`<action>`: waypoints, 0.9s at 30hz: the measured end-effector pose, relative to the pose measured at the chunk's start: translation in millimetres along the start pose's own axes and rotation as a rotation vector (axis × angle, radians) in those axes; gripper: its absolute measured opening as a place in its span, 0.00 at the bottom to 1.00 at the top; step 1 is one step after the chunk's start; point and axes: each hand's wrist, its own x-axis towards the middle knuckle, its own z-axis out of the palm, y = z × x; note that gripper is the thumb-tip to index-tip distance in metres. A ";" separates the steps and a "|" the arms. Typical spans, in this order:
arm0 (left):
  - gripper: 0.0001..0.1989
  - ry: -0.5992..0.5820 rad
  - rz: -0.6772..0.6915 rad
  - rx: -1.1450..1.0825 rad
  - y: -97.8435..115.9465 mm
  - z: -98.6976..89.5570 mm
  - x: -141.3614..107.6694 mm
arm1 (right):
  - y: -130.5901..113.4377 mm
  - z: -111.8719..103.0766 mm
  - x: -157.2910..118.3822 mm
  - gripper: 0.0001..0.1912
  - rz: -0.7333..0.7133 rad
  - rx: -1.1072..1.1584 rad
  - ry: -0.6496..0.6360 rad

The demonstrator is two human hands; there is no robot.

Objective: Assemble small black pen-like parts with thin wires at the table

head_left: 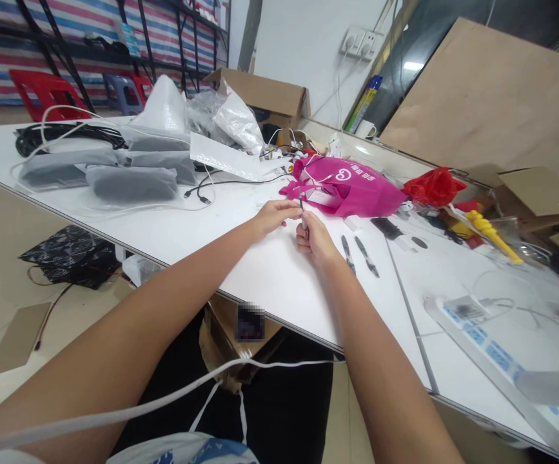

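Observation:
My right hand point(312, 235) is closed round a slim, dark, pen-like thing point(301, 202) that points up from the fist. Its lower part is hidden by the fingers. My left hand point(275, 216) reaches in from the left, its fingertips closed at the side of the same thing, just above the right thumb. Both hands are held over the white table point(269, 270). To the right of my right hand lie two slim dark tools point(348, 253), side by side; their exact kind is too small to tell. A pink bag point(369, 190) with white print lies just beyond the hands.
Grey plastic packages point(131, 183) and coiled black cable point(66, 135) lie at the left. A cardboard box point(264, 93) stands behind. On the right are a red bag point(434, 187), a yellow tool handle point(494, 235) and a white power strip point(482, 341). A white cable point(173, 401) crosses my lap.

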 end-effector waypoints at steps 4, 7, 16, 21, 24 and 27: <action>0.18 -0.003 0.016 -0.015 4.4 2.1 -1.2 | -3.5 1.0 -1.5 0.11 0.014 -0.008 0.006; 0.20 0.073 0.066 -0.085 4.9 2.9 0.9 | -3.2 1.1 -1.3 0.09 0.013 -0.028 -0.005; 0.19 0.149 0.104 -0.126 0.6 1.6 4.7 | 4.7 1.2 0.5 0.12 -0.006 -0.061 -0.038; 0.18 0.149 0.102 -0.102 0.9 2.3 3.0 | 6.6 1.1 0.8 0.12 -0.022 -0.070 -0.040; 0.17 0.142 0.102 -0.095 1.2 2.5 2.2 | 6.5 -0.1 0.9 0.13 -0.021 -0.065 -0.038; 0.16 0.117 0.099 -0.094 2.4 2.9 0.6 | 5.9 -0.5 0.8 0.12 -0.018 -0.059 -0.035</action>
